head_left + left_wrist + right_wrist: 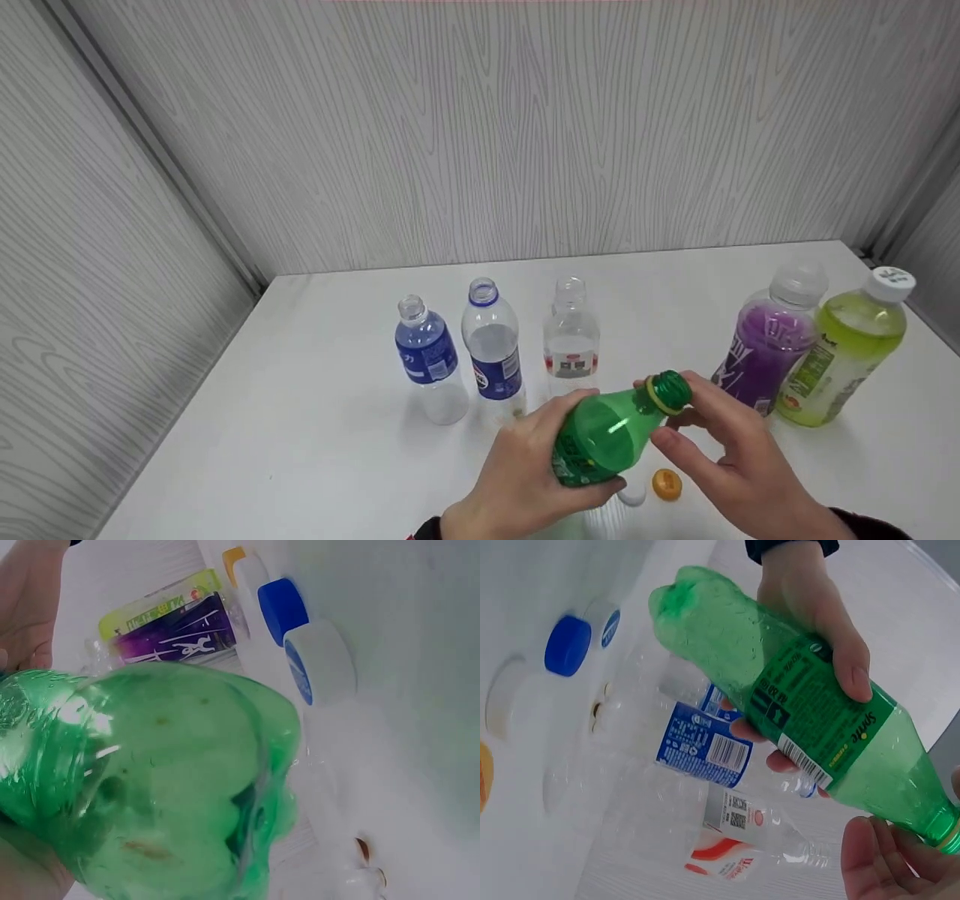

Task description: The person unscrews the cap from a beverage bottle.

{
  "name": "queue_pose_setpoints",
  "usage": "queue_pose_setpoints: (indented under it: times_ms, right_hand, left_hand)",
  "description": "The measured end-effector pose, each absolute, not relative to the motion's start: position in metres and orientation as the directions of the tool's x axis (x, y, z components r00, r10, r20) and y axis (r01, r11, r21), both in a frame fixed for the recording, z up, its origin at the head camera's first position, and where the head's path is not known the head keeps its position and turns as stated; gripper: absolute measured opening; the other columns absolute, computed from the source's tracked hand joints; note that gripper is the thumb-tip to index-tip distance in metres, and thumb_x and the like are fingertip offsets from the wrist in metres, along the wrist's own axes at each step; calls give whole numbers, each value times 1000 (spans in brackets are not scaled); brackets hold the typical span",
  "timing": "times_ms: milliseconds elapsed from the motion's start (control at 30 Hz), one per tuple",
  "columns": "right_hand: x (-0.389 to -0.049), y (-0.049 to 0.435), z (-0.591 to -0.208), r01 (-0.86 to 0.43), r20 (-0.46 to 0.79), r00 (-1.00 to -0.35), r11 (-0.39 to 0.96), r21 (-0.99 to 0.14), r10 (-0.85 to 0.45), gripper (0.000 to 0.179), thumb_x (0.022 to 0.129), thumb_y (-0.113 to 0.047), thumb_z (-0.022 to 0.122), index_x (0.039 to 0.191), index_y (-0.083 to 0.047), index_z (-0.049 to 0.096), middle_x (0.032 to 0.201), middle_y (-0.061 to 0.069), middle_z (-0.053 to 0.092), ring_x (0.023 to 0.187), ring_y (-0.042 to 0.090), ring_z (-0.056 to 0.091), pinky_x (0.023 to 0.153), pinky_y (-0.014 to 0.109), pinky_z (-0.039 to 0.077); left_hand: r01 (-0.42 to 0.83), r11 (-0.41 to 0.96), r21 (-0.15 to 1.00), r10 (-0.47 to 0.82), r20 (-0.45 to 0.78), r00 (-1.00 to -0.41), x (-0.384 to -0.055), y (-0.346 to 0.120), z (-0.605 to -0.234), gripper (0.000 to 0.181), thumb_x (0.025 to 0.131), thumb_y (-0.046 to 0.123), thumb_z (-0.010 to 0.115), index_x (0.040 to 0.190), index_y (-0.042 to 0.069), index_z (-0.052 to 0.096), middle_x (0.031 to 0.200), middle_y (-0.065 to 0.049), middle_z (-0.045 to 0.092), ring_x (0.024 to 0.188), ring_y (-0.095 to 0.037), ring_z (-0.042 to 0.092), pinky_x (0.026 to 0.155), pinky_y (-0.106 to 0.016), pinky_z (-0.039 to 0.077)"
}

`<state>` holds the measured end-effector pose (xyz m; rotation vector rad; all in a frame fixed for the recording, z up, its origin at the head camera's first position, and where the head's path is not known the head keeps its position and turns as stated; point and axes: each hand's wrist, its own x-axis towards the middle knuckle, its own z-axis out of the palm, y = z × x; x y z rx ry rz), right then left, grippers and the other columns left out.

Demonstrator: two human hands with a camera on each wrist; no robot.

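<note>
My left hand (529, 469) grips a green Sprite bottle (780, 682) around its label, holding it tilted with the neck toward the right. A yellow ring circles the bottle's green neck (669, 391), which shows no coloured cap. My right hand (739, 457) is at the neck, its fingers loosely bent behind it and the thumb apart below. Under the bottle, an orange cap (667, 484) and a white cap (632, 493) lie on the table. A blue cap (568, 645) shows beside a white and blue one (604, 622) in the right wrist view.
Three uncapped clear bottles stand behind: a blue-labelled one (427, 352), one with a blue neck ring (491, 345) and a red-and-white-labelled one (571, 337). To the right are a purple-labelled bottle (772, 337) and a yellow-green bottle (847, 352). Panels (487, 127) enclose the white table (300, 420).
</note>
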<state>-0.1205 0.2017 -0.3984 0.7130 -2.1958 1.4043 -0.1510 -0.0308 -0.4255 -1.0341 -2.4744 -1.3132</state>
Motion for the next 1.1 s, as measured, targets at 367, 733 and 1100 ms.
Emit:
queue_pose_setpoints:
  times_ms: [367, 733, 1100]
  right_hand:
    - [-124, 164, -384, -700, 676, -711, 279, -657, -194, 42, 88, 13, 71, 124, -9, 71, 116, 0, 72, 103, 5, 71, 84, 21, 63]
    - [-143, 118, -355, -756, 669, -654, 322, -570, -352, 32, 95, -9, 76, 127, -13, 71, 118, 1, 71, 106, 8, 70, 83, 27, 64]
    - [-166, 69, -332, -741, 555, -665, 354, -571, -499, 34, 102, -26, 69, 129, -4, 68, 117, 7, 70, 104, 14, 71, 92, 25, 63]
  left_hand:
    - [580, 412, 703, 370, 453, -811, -140, -43, -431, 77, 88, 46, 84, 150, 22, 47, 138, 6, 62, 120, -12, 67, 106, -40, 59]
    - [489, 532, 691, 58, 546, -836, -138, -67, -433, 84, 76, 26, 95, 145, 16, 49, 136, 3, 67, 118, -14, 68, 98, -38, 61]
    - [349, 593, 725, -114, 505, -856, -142, -103, -426, 81, 79, 19, 93, 147, 10, 50, 138, -4, 60, 126, -22, 63, 99, -48, 63]
